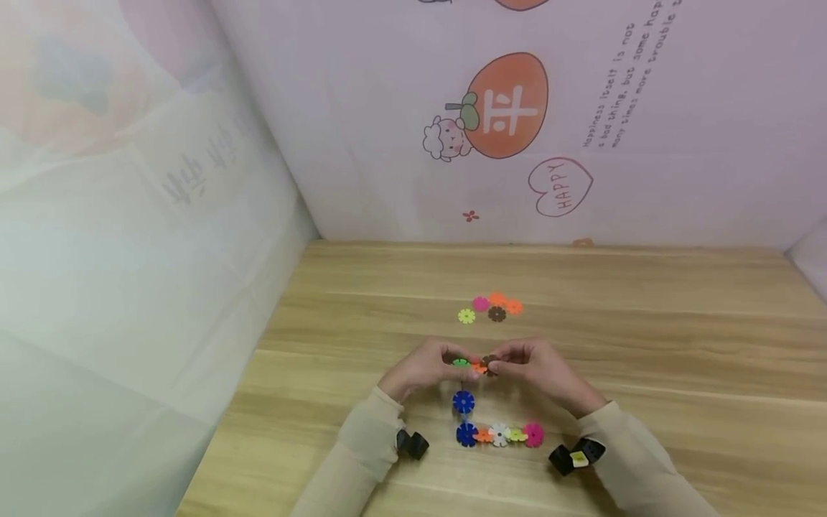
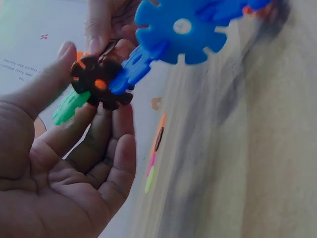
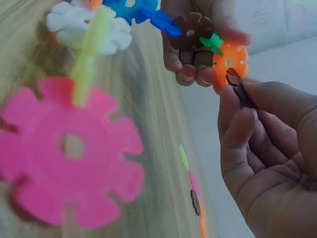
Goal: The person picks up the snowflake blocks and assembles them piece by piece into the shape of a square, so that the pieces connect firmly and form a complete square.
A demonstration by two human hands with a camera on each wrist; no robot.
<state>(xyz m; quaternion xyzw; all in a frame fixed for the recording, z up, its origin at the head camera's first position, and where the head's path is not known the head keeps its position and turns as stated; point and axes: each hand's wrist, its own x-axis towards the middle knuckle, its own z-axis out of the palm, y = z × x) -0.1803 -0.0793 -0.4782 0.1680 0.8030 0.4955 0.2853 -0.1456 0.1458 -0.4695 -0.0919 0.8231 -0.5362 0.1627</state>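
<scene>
A chain of slotted plastic snowflake discs stands over the table in a bent shape, with blue discs (image 1: 463, 402) on its left side. Along the near side run blue, orange, white (image 1: 499, 434), yellow and pink (image 1: 533, 434) discs. My left hand (image 1: 428, 368) grips the chain's far end around a brown disc (image 2: 94, 79), a green disc (image 2: 71, 107) and an orange disc (image 3: 230, 62). Between thumb and finger, my right hand (image 1: 541, 368) pinches another brown disc (image 3: 240, 90) against the orange one's edge. How deep their slots meet, I cannot tell.
Loose discs lie flat beyond the hands: yellow-green (image 1: 466, 316), pink (image 1: 481, 304), brown (image 1: 497, 314) and orange (image 1: 513, 307). The wooden table (image 1: 678, 323) meets a printed cloth (image 1: 388, 143) at the back and a pale sheet (image 1: 161, 287) at the left.
</scene>
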